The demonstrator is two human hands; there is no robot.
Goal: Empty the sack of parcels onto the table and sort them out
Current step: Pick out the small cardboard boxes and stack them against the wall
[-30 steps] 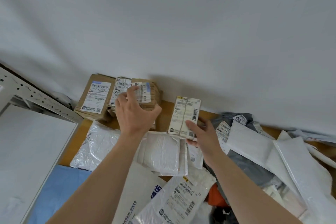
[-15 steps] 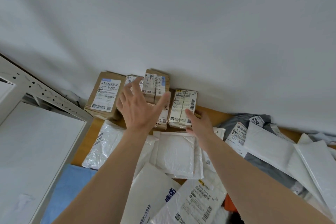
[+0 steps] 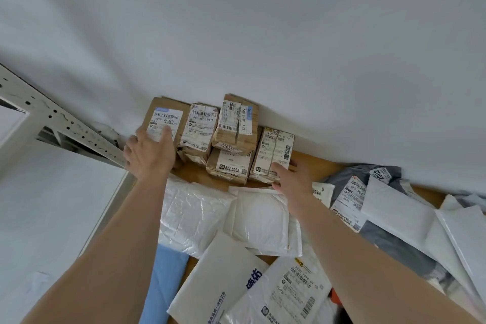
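Observation:
Several brown cardboard parcels stand in a row against the wall at the back of the wooden table (image 3: 313, 168). My left hand (image 3: 150, 152) lies open with spread fingers on the near end of the leftmost box (image 3: 168, 113). To its right are a crumpled labelled box (image 3: 201, 126) and a two-high stack (image 3: 235, 126). My right hand (image 3: 290, 179) touches the near end of the rightmost labelled box (image 3: 276, 147) with fairly straight fingers. The box lies flat beside the stack.
White bubble mailers (image 3: 260, 218) and printed poly bags (image 3: 286, 292) lie in front of the boxes. Grey and white bags (image 3: 394, 208) pile up at the right. A white perforated shelf frame (image 3: 60, 126) stands left, with a blue sheet (image 3: 165, 279) below.
My right hand has set the labelled box down beside the stack at the wall. My left hand let go of the stacked box and moved left onto the leftmost box.

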